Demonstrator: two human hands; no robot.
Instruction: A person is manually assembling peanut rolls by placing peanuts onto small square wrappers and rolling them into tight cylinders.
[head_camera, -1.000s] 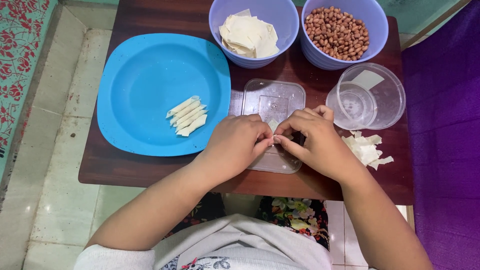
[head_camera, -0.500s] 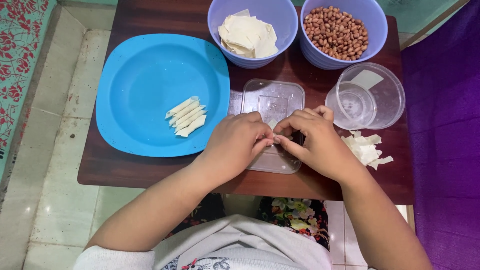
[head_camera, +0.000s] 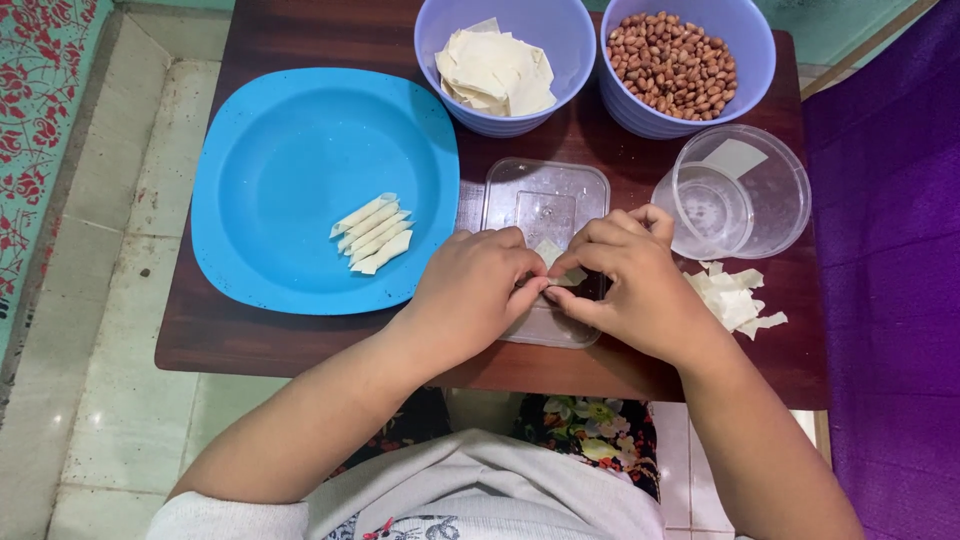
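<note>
Two hands meet over a clear lid (head_camera: 545, 205) near the front edge of the desk (head_camera: 250, 345). Left hand (head_camera: 470, 290): fingers curled, thumb and fingertips pinched on a small pale wrapper (head_camera: 552, 262). Right hand (head_camera: 630, 285): fingers bent, tips closed on the same wrapper from the opposite side. The wrapper sits between the two grips, just above the lid; most of it is hidden by the fingers.

Right of the right hand, a heap of wrapper scraps (head_camera: 735, 298) lies on the desk. Behind the scraps stands a clear round tub (head_camera: 735, 190) with a smaller clear cup inside it.

Left of the hands, a blue plate (head_camera: 290, 130) holds four rolled wrappers (head_camera: 370, 233) side by side, touching, near its right rim.

At the far edge stand two lilac bowls, touching. Left bowl (head_camera: 450, 30): flat stacked wrappers (head_camera: 495, 70). Right bowl (head_camera: 750, 60): peanuts (head_camera: 675, 62).
</note>
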